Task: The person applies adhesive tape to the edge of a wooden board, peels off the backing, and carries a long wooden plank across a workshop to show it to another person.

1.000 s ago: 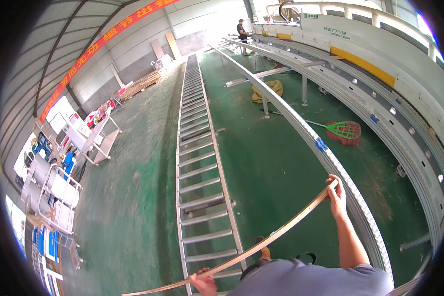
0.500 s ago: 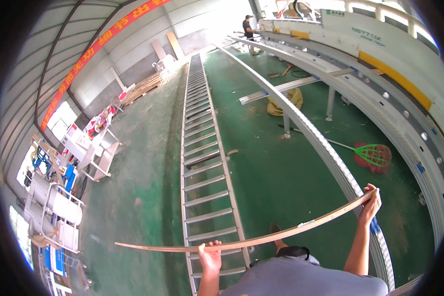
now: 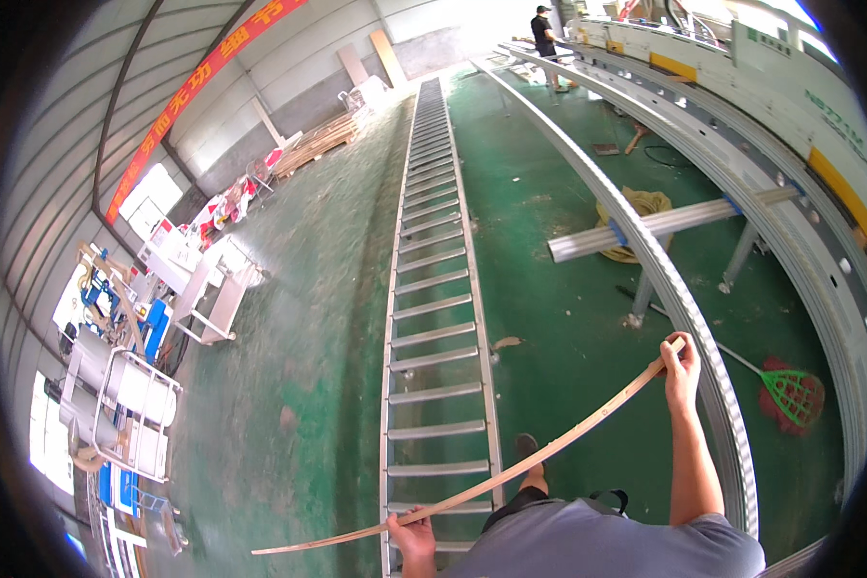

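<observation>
Head; hands (image 3: 683, 374) clamped on wooden strip (image 3: 589, 424); roller track (image 3: 436, 359) on green floor (image 3: 270, 472); red banner (image 3: 200, 81)

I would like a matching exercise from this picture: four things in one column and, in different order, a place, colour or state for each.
Things
1. roller conveyor
2. wooden strip
3. co-worker
4. banner

Descriptions
A. held by the left hand and right hand
B. red, high on the left
C. grey, left of the metal rail
D. standing in the background, in dark clothes

Pairs: 1-C; 2-A; 3-D; 4-B
</observation>
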Demonstrator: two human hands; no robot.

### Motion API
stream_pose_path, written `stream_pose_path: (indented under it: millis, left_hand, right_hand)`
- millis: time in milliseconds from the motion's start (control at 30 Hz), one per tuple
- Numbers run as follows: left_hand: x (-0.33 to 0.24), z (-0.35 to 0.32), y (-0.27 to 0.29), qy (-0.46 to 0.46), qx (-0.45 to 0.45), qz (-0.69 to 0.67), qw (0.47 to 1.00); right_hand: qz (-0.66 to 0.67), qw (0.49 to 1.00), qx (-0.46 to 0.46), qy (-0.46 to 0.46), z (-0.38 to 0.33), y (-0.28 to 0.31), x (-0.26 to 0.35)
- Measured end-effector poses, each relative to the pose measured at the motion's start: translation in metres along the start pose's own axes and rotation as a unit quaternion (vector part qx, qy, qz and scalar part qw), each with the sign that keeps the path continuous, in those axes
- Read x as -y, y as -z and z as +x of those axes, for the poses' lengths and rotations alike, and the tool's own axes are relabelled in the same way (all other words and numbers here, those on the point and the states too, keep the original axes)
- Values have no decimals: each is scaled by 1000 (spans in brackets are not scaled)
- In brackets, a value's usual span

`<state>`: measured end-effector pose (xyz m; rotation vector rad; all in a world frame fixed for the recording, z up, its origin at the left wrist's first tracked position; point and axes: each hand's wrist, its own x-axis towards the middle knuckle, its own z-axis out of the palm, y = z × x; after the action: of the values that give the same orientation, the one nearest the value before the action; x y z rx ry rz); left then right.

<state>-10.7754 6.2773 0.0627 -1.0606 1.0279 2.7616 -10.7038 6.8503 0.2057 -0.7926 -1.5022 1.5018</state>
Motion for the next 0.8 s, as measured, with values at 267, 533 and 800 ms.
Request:
stream_pose_path:
  millis: [267,533,800]
  left_hand:
    - [30,179,-286,17,57,64,996]
    - [94,357,-595,57,172,112,977]
    - [135,479,-835,62,274,152,948]
  right_hand:
    - [8,993,-107,45,227,-115,-64]
    - [24,971,-235,27,441,-205,-125]
    - [7,992,-128,-12,698,-360,-156]
